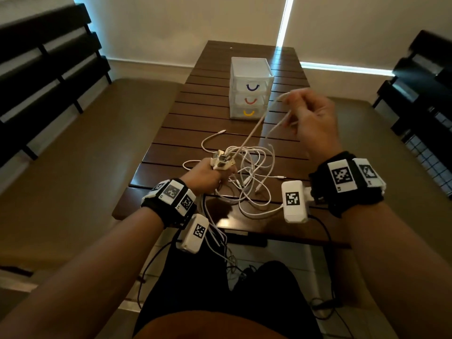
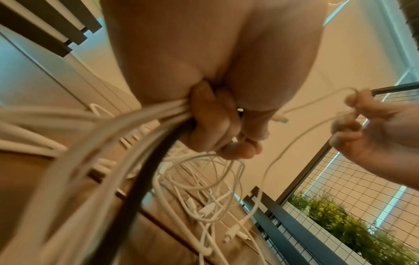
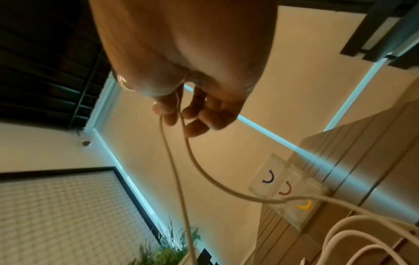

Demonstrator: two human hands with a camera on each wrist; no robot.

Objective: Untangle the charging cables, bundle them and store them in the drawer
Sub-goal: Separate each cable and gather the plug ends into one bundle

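A tangle of white charging cables (image 1: 252, 172) lies on the near end of the slatted wooden table (image 1: 208, 111). My left hand (image 1: 208, 174) grips a bunch of cable ends, their plugs (image 1: 221, 159) sticking up from the fist; in the left wrist view its fingers (image 2: 213, 122) curl round several strands. My right hand (image 1: 310, 118) is raised above the table and pinches a loop of one white cable (image 1: 259, 123) that runs down to the left hand. The right wrist view shows the cable (image 3: 176, 161) hanging in two strands from the fingertips (image 3: 172, 111).
A small clear drawer unit (image 1: 250, 88) stands mid-table, its three drawers closed, with purple, red and yellow handles. Dark slatted benches flank the table. A wire-mesh panel (image 2: 340, 179) and a plant (image 2: 353, 227) are to the right.
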